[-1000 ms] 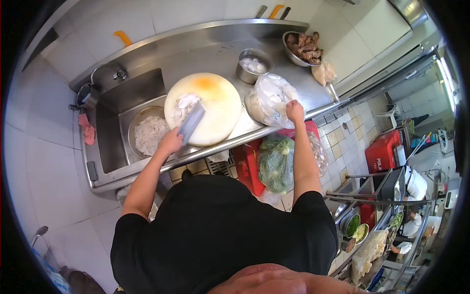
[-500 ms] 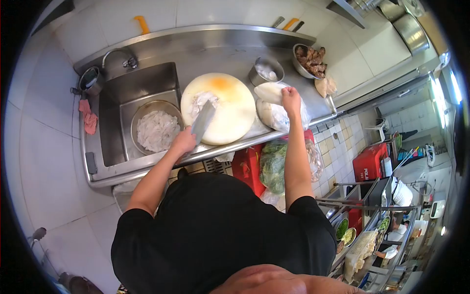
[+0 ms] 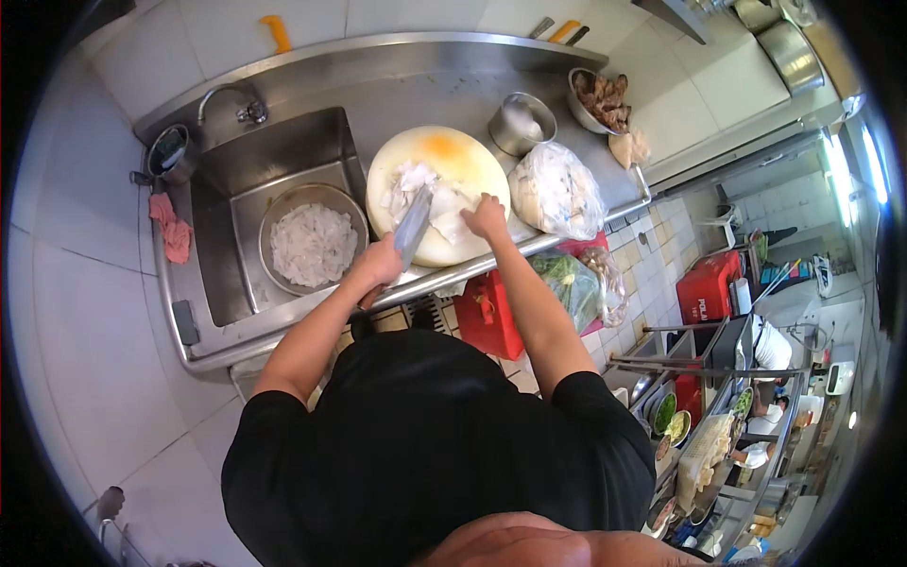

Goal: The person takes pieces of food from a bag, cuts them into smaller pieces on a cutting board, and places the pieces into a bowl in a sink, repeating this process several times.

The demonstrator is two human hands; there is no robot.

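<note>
My left hand (image 3: 381, 260) is closed round the handle of a cleaver (image 3: 413, 225), its broad blade tilted over the round white chopping board (image 3: 442, 142). A pale, flat piece of what looks like squid (image 3: 452, 215) lies on the board, right of the blade. At that piece's right end is my right hand (image 3: 487, 218), fingers closed on its edge. Cut white pieces (image 3: 414, 178) are heaped at the board's left, beyond the blade tip. Right of the board sits a clear plastic bag (image 3: 559, 192) of white pieces.
A metal bowl of white strips (image 3: 315, 244) stands in the sink (image 3: 219, 260). Behind the board are a metal pot (image 3: 515, 128) and a bowl of browned meat (image 3: 603, 101). Red crates (image 3: 488, 317) and bagged greens (image 3: 565, 283) sit below the counter's front edge.
My right hand has moved left from the plastic bag to the board, bringing the pale piece down onto it. My left hand still holds the cleaver over the board.
</note>
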